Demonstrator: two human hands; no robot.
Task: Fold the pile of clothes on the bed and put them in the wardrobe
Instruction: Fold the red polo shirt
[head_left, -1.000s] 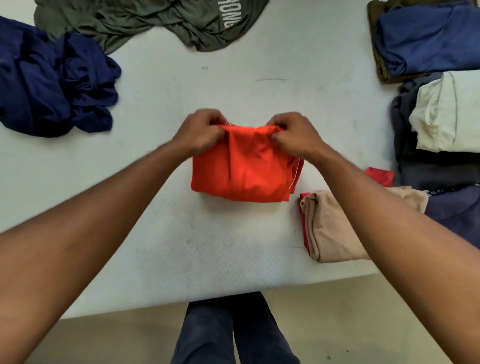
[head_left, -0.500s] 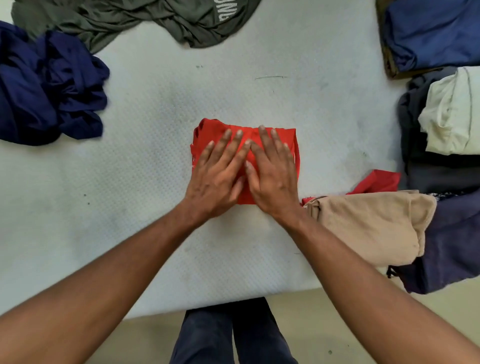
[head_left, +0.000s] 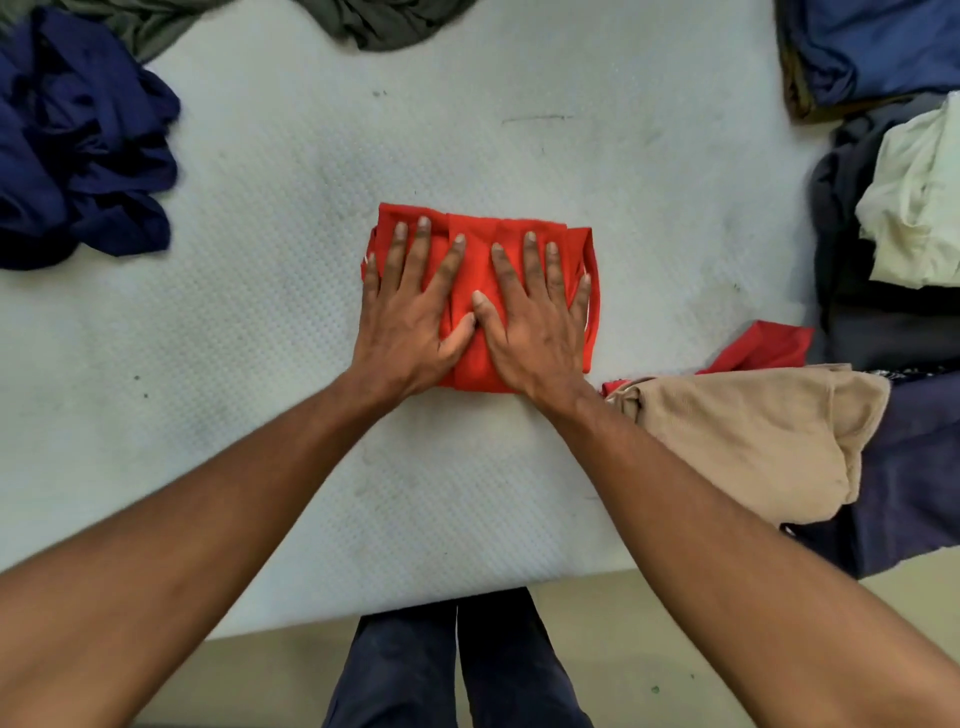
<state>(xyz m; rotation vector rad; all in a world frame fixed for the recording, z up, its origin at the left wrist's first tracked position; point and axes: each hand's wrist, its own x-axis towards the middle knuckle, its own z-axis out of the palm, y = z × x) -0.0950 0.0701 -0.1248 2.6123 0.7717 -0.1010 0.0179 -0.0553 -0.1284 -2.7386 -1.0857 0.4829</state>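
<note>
**Red piece pressed flat, pile only partly cleared**

At the centre of the frame the red garment (head_left: 478, 231) lay folded into a compact rectangle on the bed (head_left: 260, 364). The left hand (head_left: 410, 317) and right hand (head_left: 535, 322) rested on it side by side, palms down and fingers straight and spread, pressing it flat with the thumbs touching. The fold looked finished, or nearly so.

Along the right edge of the frame lay work that appeared done: a folded tan garment (head_left: 753, 431) just beside the red one, and above it a blue piece (head_left: 883, 47), a cream piece (head_left: 914, 197) and a dark grey piece (head_left: 852, 322).

A navy garment (head_left: 78, 156) at upper left and an olive garment (head_left: 374, 26) at the top edge lay crumpled and unfolded. No wardrobe was in view, so the putting away was probably all left to do.
</note>
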